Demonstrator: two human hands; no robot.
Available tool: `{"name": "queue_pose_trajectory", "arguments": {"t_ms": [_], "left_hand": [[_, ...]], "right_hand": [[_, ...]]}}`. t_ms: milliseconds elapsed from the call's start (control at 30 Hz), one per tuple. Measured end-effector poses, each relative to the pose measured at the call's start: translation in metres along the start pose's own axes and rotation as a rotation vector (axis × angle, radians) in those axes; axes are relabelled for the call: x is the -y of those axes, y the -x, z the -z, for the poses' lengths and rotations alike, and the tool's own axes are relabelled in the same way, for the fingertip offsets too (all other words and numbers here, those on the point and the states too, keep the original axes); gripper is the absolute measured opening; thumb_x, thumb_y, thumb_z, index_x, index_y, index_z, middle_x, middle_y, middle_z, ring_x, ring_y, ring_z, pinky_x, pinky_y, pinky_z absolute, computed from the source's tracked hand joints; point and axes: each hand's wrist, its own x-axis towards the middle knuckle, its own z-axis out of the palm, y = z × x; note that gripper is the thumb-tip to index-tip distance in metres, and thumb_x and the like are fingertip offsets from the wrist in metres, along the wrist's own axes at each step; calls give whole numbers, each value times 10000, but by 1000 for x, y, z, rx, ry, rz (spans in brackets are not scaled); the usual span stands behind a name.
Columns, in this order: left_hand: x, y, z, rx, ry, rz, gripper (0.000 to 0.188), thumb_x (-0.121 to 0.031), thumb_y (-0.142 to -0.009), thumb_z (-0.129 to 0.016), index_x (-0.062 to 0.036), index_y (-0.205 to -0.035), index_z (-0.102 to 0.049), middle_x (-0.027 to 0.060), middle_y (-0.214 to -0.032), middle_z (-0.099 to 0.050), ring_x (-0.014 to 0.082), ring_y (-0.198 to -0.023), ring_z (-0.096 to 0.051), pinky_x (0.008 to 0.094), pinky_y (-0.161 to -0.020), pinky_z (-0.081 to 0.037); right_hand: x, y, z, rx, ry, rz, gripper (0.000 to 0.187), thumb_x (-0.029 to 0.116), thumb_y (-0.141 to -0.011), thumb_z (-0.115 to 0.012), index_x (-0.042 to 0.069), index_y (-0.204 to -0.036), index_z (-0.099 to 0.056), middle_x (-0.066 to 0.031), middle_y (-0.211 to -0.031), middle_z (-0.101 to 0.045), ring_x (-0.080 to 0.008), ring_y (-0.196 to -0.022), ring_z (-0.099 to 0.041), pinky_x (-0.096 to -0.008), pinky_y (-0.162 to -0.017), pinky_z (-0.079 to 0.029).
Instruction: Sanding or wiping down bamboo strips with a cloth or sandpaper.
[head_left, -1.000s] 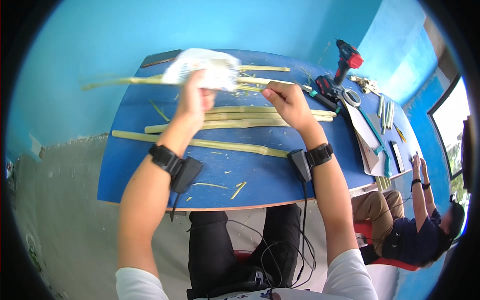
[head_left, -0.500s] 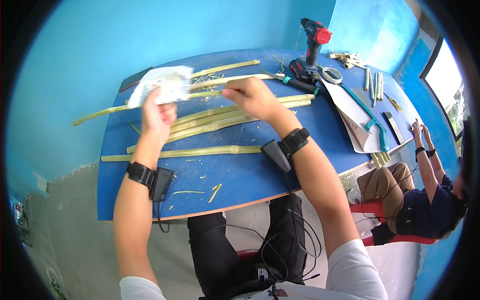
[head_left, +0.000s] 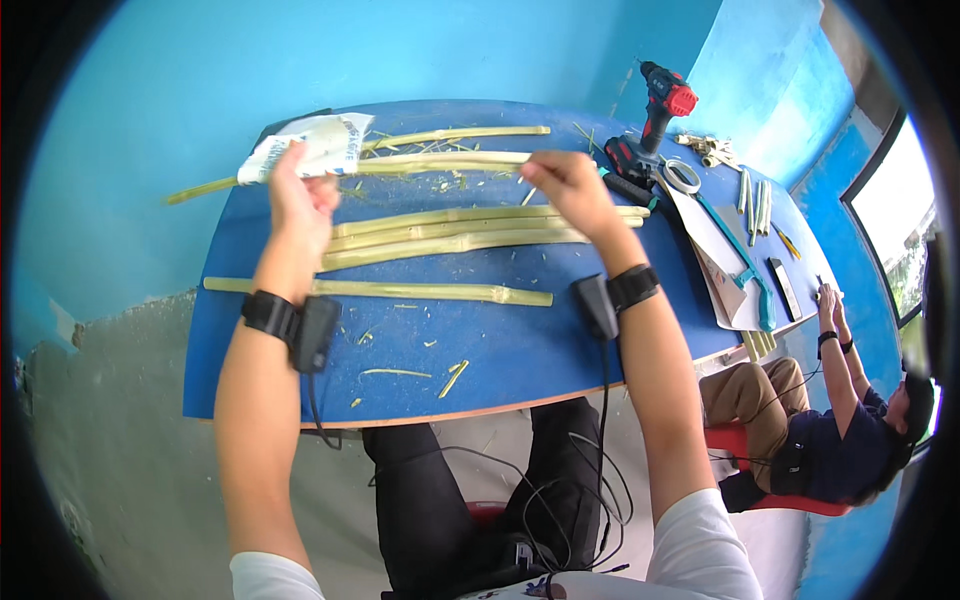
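Observation:
My left hand is closed on a white sheet of paper with printing, which is folded over a thin bamboo stick. The stick's left end sticks out past the sheet. Its right part seems to run along another pale bamboo stick toward my right hand, whose fingers are pinched at the right end. Just below my hands, several bamboo sticks lie side by side on the blue table. A single bamboo stick rests nearer to me.
A cordless drill stands at the back right. Beside it are a tape roll, white boards, a teal hacksaw and short bamboo pieces. Another person sits at the right end. Shavings litter the table.
My right hand has moved right along the stick, away from my left hand. The sheet has shifted slightly left, and the head view has turned a little.

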Motion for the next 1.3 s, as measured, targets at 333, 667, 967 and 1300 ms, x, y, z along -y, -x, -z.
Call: {"name": "queue_pose_trajectory", "arguments": {"t_ms": [333, 667, 967, 1300], "left_hand": [[21, 17, -11, 295, -182, 87, 243, -356, -855, -510, -133, -757, -500, -64, -515, -345, 38, -379, -241, 212, -346, -152], [27, 24, -14, 336, -90, 181, 214, -346, -863, -507, -153, -771, -489, -71, -520, -307, 48, -388, -221, 216, -362, -145], [0, -18, 15, -122, 89, 13, 251, -332, -861, -428, -116, -773, -524, -9, -619, -482, 57, -402, -303, 224, -358, -177], [-19, -17, 22, -112, 118, -10, 185, -236, -860, -438, -73, -816, -514, 30, -658, -521, 83, -431, -333, 233, -392, -203]], "right_hand": [[15, -2, -24, 69, -127, 32, 279, 224, -860, -557, -32, -748, -562, -80, -535, -394, -131, -525, -352, -321, -502, -340], [30, 2, -29, 82, -177, 19, 274, 210, -851, -569, -42, -744, -557, -74, -532, -374, -138, -515, -329, -320, -482, -316], [-16, 1, 5, 21, -67, -4, 265, 188, -851, -572, -49, -735, -559, -36, -541, -362, -97, -553, -340, -296, -497, -313], [-32, 0, 19, 21, -134, -72, 269, 197, -856, -578, -54, -760, -573, 7, -580, -395, -77, -592, -346, -275, -524, -310]]}}
